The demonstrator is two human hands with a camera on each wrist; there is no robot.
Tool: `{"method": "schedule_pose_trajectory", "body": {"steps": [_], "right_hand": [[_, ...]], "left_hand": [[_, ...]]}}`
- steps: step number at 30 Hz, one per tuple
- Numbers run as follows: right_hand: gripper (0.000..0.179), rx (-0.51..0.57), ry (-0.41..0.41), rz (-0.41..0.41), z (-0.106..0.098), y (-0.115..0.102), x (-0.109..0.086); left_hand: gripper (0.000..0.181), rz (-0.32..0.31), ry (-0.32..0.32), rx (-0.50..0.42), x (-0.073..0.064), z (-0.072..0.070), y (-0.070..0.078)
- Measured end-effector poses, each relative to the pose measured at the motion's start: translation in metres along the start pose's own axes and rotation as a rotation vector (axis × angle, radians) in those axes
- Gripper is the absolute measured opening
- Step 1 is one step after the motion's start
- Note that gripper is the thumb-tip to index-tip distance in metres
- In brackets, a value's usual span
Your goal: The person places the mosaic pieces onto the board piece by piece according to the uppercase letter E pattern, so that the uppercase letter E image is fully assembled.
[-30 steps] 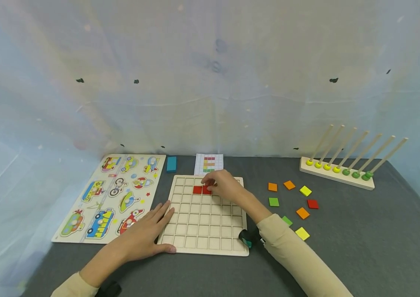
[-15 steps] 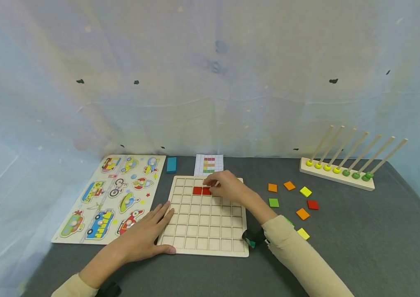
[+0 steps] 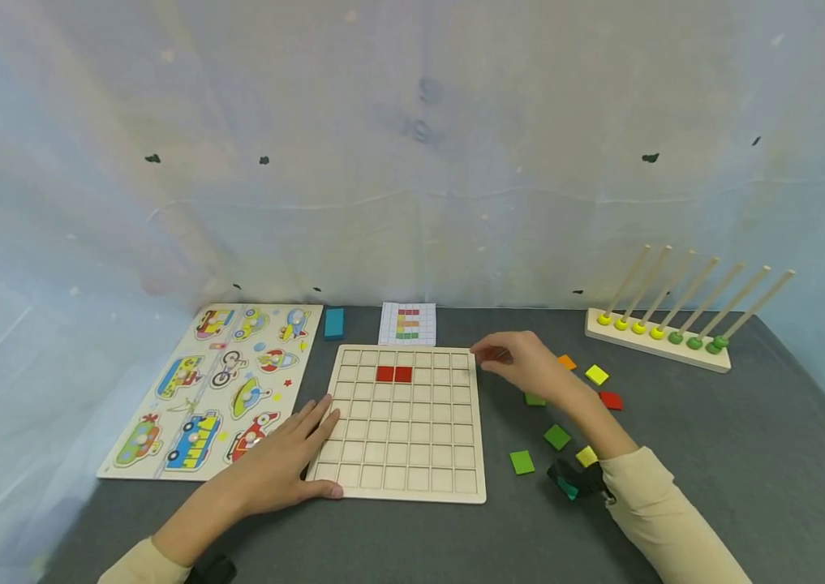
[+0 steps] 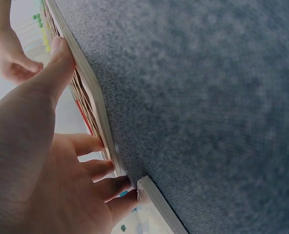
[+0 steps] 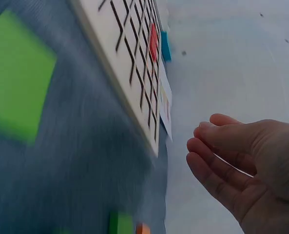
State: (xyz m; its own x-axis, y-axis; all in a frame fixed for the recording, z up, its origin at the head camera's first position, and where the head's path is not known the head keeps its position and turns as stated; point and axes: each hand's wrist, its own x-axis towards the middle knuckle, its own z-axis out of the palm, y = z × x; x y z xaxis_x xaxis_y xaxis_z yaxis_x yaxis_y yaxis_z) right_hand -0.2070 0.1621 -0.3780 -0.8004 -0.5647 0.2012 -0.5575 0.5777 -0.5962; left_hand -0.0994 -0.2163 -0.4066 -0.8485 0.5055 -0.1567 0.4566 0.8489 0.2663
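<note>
Placement on the wooden grid board (image 3: 399, 454), braced at its near-left corner by the flat, spread left hand (image 3: 282, 464), stands at two red tiles (image 3: 393, 374), while the empty, loosely curled right hand (image 3: 522, 362) hovers near the loose tiles (image 3: 556, 436), so the next move calls for pinching one.

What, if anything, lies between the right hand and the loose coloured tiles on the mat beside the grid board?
Nothing visible blocks it. The right hand hovers empty, fingers loosely curled, just off the grid board's right edge. The orange tile and a green tile lie partly hidden right beside it on the grey mat, with only bare mat between.
</note>
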Motion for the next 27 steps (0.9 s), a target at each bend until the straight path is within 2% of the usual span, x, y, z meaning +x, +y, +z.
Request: {"method": "schedule_pose_trajectory", "body": {"steps": [6, 12, 21, 27], "right_hand": [[0.029, -0.04, 0.043, 0.091, -0.029, 0.02, -0.037], [0.027, -0.11, 0.076, 0.114, -0.051, 0.041, -0.072], [0.026, -0.178, 0.085, 0.197, -0.061, 0.067, -0.12], [0.027, -0.192, 0.082, 0.2, -0.064, 0.075, -0.136]], "left_hand": [[0.108, -0.011, -0.006, -0.002, 0.001, 0.0, 0.001], [0.108, -0.016, -0.014, -0.002, 0.0, -0.001, 0.001], [0.107, -0.011, -0.018, -0.017, 0.001, -0.003, 0.002], [0.107, -0.011, -0.018, -0.011, 0.0, -0.002, 0.001]]}}
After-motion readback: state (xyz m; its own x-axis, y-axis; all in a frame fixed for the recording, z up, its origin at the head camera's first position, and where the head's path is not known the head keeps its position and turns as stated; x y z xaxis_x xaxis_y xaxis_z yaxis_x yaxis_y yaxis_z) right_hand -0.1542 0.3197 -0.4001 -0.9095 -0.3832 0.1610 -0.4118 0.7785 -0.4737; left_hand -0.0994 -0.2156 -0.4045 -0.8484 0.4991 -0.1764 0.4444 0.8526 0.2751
